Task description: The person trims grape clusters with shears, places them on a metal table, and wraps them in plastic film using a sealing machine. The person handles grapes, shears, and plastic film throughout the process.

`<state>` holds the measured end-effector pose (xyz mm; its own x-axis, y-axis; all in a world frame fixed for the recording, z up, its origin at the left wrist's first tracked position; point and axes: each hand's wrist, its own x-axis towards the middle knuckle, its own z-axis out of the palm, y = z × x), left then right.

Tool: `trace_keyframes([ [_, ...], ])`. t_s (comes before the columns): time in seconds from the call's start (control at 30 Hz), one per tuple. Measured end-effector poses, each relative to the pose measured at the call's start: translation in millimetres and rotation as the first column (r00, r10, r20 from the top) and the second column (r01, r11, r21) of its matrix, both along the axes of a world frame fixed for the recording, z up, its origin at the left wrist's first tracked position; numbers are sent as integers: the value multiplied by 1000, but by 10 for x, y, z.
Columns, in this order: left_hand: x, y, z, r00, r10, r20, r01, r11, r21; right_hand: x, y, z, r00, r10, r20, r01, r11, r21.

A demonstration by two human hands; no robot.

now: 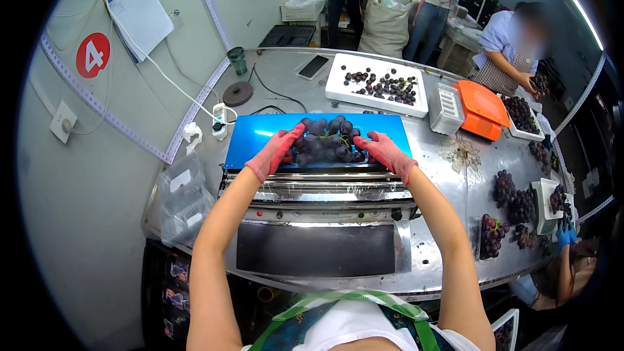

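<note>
A clear tray of dark grapes (326, 141) rests over the blue top plate (253, 131) of a film wrapping machine (317, 190). My left hand (280, 151), in a red and pink glove, holds the left side of the tray. On its right side my right hand (382, 151), gloved the same way, has its fingers at the tray's edge and the grapes. Both hands' fingertips are partly hidden by the fruit. Nearer to me lie the machine's metal rollers and a black flat plate (317, 249).
Behind stands a white foam tray (336, 92) of loose grapes, beside clear containers (446, 107) and an orange scale (482, 107). Empty clear trays (183, 200) are stacked at left. Grape bunches (504, 187) and a white scale (546, 204) lie right, near a co-worker's blue-gloved hands (565, 235).
</note>
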<state>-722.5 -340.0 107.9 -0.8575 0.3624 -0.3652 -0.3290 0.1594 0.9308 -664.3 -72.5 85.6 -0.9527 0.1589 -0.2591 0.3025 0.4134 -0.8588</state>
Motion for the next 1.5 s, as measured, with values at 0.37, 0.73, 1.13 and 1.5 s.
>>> trace_keyframes([
  [0.37,868,-964,-459,637,-76,-767,-542,664,-516,1325,203,-72,974,-84,-211,205,723,660],
  [0.73,791,-620,-536,908,-22,-419,-345,531,-774,1058,20,-238,993,-99,-69,113,557,823],
  [1.13,980,-971,-101,975,223,17,-221,944,245,1537,241,-6,955,-260,-142,123,786,-606],
  [1.5,791,-925,562,884,301,-359,-145,904,402,1396,53,441,678,-487,-551,-367,426,-827],
])
